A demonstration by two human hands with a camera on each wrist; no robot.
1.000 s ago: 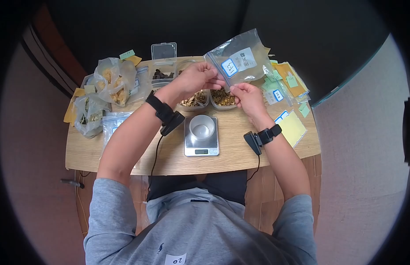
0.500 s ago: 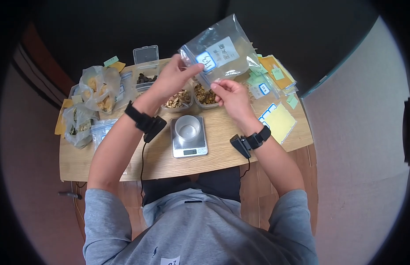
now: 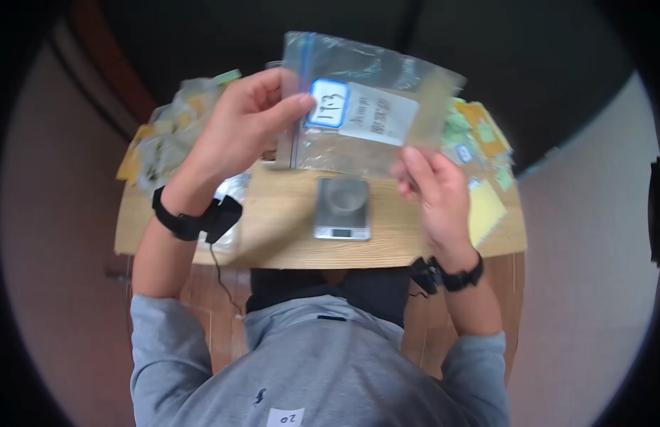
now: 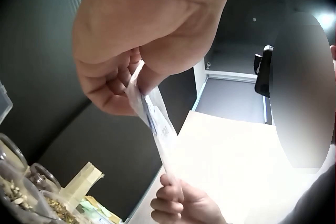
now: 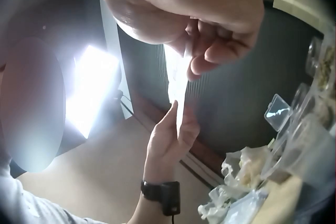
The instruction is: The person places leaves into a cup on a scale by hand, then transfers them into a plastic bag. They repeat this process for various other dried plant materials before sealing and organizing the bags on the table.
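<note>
While both hands are raised above the light wooden table [image 3: 273, 228], the head view shows a clear zip-top plastic bag [image 3: 358, 135] held up flat between them, well clear of the tabletop. Left hand [image 3: 241, 124] pinches the bag's zip edge, thumb lying just beside a blue-bordered white label marked "1173" [image 3: 328, 104]. Right hand [image 3: 433, 192] grips the bag's lower right corner with curled fingers. A second, plain white label [image 3: 381, 115] sits just right of the blue one. Below the bag, a small silver digital scale [image 3: 342, 210] stands on the table with a round metal cup on its pan. Crumpled clear bags of dried pieces [image 3: 166, 135] lie at the far left; yellow and green paper slips [image 3: 486, 142] at the far right. Black wrist bands on both arms.

Left wrist view: left hand [image 4: 131, 50] fills the top, thumb and fingers closed on the bag's upper edge [image 4: 152, 113], seen edge-on. Right hand [image 4: 181, 205] holds the bottom end. Round containers of dried bits [image 4: 21, 192] at lower left.

Right wrist view: right hand [image 5: 205, 19] pinches the bag [image 5: 177, 85] edge-on, backlit; left hand [image 5: 170, 140] meets it from below. Clear lidded box [image 5: 276, 112] and crumpled bags [image 5: 236, 182] at right.
</note>
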